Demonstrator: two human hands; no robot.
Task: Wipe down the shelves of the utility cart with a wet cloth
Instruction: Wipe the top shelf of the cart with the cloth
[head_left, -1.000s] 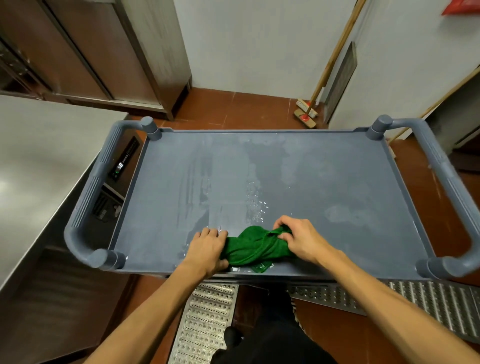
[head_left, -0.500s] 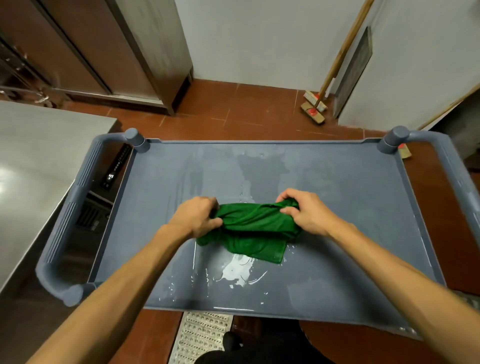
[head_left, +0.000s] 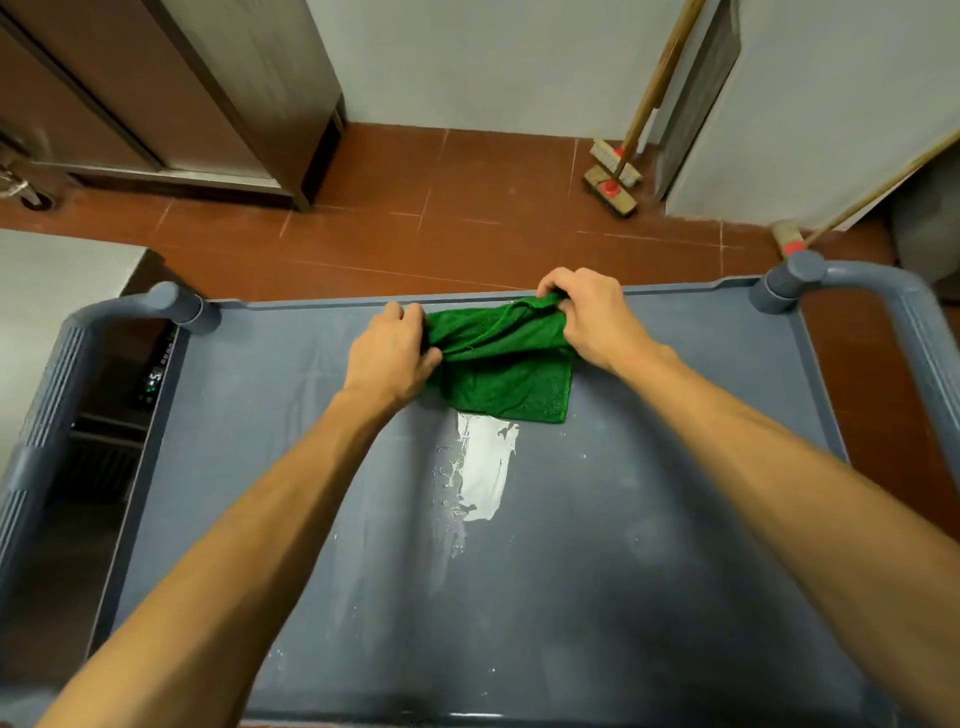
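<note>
— So, where's the cloth (head_left: 504, 364) now?
— Pushed up to the cart's far rim (head_left: 311, 303); left hand (head_left: 389, 353) and right hand (head_left: 592, 317) each pinch it in a tight grip. One wet strip (head_left: 483, 467) wiped, I'd say; sides remain.

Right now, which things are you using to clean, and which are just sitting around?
For the job:
green cloth, gripped by left hand and right hand
grey cart shelf

Lying about:
long-handled brush
steel cabinet
steel counter
</note>
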